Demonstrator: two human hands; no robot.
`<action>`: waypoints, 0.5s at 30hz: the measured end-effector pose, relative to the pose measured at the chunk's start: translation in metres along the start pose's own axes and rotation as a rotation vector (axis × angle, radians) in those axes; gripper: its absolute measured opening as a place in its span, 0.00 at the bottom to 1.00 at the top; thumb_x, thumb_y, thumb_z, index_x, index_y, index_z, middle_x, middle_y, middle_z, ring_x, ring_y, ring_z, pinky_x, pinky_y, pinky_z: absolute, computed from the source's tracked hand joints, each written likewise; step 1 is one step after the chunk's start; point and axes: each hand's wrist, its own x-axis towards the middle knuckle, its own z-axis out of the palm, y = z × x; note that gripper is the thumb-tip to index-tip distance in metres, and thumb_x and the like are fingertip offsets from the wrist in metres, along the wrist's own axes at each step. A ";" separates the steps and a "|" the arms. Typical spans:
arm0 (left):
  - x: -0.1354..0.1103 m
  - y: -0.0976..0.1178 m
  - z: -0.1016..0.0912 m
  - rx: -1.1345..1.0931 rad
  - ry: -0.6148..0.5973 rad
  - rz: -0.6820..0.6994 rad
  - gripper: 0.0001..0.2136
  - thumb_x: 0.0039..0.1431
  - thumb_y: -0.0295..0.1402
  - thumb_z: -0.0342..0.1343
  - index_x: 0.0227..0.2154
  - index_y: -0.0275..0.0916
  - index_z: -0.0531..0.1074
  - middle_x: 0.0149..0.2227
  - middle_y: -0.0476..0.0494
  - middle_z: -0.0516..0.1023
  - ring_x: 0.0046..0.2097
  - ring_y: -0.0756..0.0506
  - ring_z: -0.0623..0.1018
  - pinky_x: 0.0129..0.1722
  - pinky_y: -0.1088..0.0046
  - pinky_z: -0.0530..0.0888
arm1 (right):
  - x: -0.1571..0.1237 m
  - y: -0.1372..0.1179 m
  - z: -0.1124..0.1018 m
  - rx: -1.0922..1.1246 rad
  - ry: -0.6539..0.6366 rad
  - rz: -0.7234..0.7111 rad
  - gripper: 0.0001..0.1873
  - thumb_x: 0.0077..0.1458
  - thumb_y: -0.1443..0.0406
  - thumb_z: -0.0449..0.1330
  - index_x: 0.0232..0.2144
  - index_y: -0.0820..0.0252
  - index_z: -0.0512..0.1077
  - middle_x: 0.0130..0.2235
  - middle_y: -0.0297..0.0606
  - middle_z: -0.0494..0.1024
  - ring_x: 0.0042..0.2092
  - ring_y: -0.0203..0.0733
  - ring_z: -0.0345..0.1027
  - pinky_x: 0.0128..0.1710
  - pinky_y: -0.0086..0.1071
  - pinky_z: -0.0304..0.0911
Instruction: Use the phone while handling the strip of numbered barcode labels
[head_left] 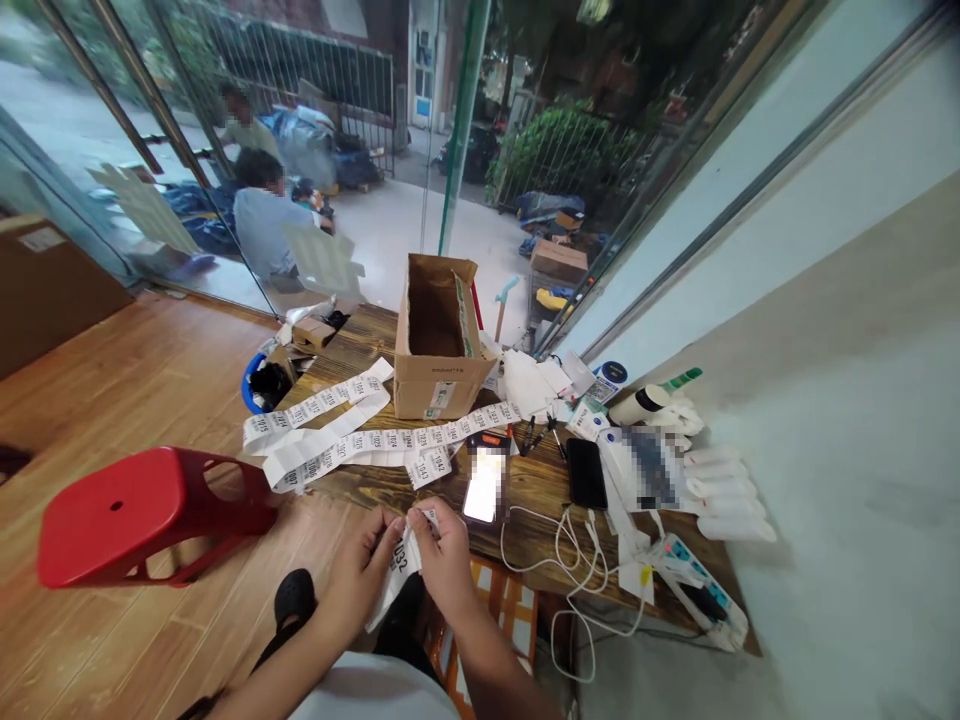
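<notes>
White paper label strip printed with black numbers point(400, 568) sits pinched between both your hands at the near edge of the dark wooden tabletop point(536, 480). Your left hand point(361, 577) and right hand point(444, 560) each have fingers closed on it, touching each other. Just beyond lies a lit smartphone point(484, 485); longer label strips point(352, 430) trail past a brown cardboard box point(435, 340). Red plastic stool point(142, 510) stands left.

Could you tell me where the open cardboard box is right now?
The cardboard box stands at the wooden table's far edge, centre of view, just behind the label strips.
</notes>
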 end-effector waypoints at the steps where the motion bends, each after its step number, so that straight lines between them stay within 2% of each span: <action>1: 0.000 0.001 -0.001 -0.001 0.001 0.003 0.16 0.58 0.47 0.49 0.23 0.40 0.66 0.23 0.50 0.67 0.29 0.48 0.67 0.30 0.74 0.65 | 0.001 0.000 0.003 0.018 -0.008 0.001 0.16 0.55 0.54 0.53 0.26 0.59 0.68 0.24 0.34 0.70 0.28 0.38 0.62 0.30 0.31 0.58; 5: -0.002 0.003 -0.016 -0.028 0.040 -0.001 0.18 0.57 0.49 0.48 0.22 0.40 0.64 0.23 0.50 0.65 0.28 0.48 0.65 0.29 0.74 0.64 | 0.006 0.000 0.020 0.088 -0.042 0.014 0.19 0.55 0.50 0.53 0.25 0.58 0.68 0.25 0.36 0.71 0.29 0.40 0.63 0.30 0.31 0.60; 8: -0.001 0.000 -0.037 0.011 0.095 0.001 0.19 0.58 0.49 0.46 0.23 0.39 0.64 0.23 0.50 0.65 0.28 0.48 0.65 0.28 0.74 0.63 | 0.013 -0.007 0.041 0.110 -0.060 -0.020 0.20 0.54 0.49 0.53 0.24 0.59 0.69 0.25 0.36 0.71 0.29 0.40 0.64 0.30 0.31 0.62; 12: 0.004 0.002 -0.083 0.106 0.176 0.040 0.18 0.60 0.47 0.45 0.22 0.39 0.63 0.23 0.50 0.65 0.28 0.49 0.65 0.28 0.74 0.62 | 0.028 -0.032 0.080 0.141 -0.173 -0.024 0.20 0.53 0.50 0.55 0.23 0.60 0.68 0.23 0.34 0.69 0.27 0.37 0.61 0.28 0.28 0.60; 15: 0.017 0.004 -0.126 0.083 0.210 0.059 0.18 0.60 0.47 0.45 0.22 0.39 0.62 0.23 0.50 0.65 0.28 0.49 0.64 0.28 0.74 0.61 | 0.045 -0.050 0.120 0.169 -0.219 0.017 0.21 0.52 0.49 0.56 0.23 0.61 0.67 0.22 0.32 0.66 0.26 0.35 0.58 0.27 0.27 0.59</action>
